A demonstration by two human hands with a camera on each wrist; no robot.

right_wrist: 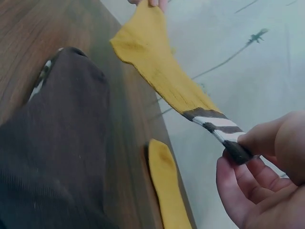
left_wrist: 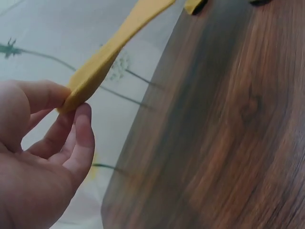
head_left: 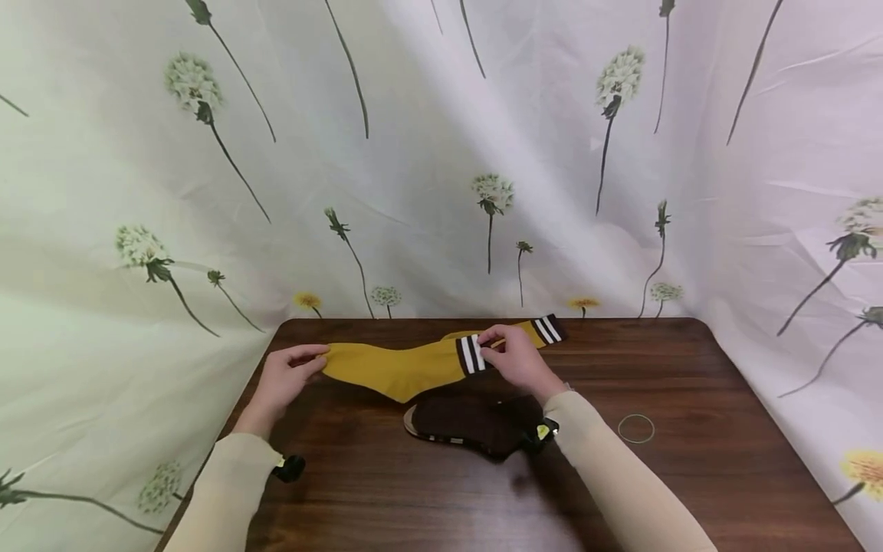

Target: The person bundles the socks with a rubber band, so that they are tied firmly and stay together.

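A yellow sock (head_left: 393, 366) with a dark cuff and white stripes is stretched sideways above the table between both hands. My left hand (head_left: 284, 378) pinches its toe end; in the left wrist view thumb and fingertips meet on the yellow fabric (left_wrist: 95, 71). With thumb and fingers, my right hand (head_left: 517, 360) pinches the striped cuff (right_wrist: 219, 126). Behind it, a second yellow sock (head_left: 527, 330) with the same striped cuff lies near the table's back edge, partly hidden by the first sock and my right hand.
Dark brown socks (head_left: 462, 422), one with a pale patterned edge, lie on the wooden table (head_left: 386, 491) beneath the raised sock. A thin green ring-shaped band (head_left: 636, 429) lies to the right. A floral curtain (head_left: 428, 169) surrounds the table's back and sides.
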